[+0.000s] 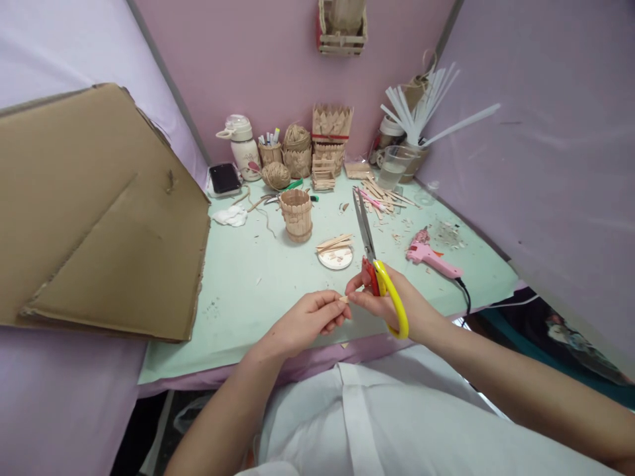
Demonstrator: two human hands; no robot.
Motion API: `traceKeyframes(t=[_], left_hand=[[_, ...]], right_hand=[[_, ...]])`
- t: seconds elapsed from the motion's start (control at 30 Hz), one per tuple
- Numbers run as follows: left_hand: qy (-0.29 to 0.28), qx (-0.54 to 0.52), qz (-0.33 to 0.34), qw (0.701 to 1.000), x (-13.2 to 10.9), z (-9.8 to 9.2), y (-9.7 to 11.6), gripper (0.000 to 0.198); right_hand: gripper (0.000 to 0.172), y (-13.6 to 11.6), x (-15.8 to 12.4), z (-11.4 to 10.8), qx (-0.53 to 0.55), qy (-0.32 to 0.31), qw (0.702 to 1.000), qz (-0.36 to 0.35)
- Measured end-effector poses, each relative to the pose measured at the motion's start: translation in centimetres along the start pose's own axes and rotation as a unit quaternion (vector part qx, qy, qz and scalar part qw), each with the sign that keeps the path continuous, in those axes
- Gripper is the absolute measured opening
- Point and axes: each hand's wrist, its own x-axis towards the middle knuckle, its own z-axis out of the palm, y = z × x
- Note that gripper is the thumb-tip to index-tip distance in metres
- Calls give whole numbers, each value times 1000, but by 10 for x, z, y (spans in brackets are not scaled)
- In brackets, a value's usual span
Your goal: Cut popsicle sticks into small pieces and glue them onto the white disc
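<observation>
Here the left hand pinches a wood scrap; right hand grips scissors beside it.

The scissors, with yellow and red handles and long grey blades closed together, are held in the right hand, tips pointing away. A tiny pale wooden stick piece is pinched by the left hand, just beside the handles.

Both hands pinch a small wood piece — right hand holds scissors.
</observation>
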Motion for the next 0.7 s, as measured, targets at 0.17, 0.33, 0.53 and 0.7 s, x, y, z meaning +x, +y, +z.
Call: traceKeyframes(t=[0.17, 0.33, 0.53, 0.7], left_hand=[[56, -6, 20, 998, 2, 2, -5, 29], [118, -55, 58, 990, 6, 5, -9, 26], [166, -68, 89, 980, 9, 10, -10, 17], [175, -128, 91, 972, 11, 14, -10, 16]], right_hand=[[12, -1, 1, 3, -19, 21, 999, 15], [12, 10, 2, 1, 17, 27, 999, 27], [12, 11, 1, 3, 46, 17, 999, 24], [18, 8, -1, 4, 50, 6, 998, 35]])
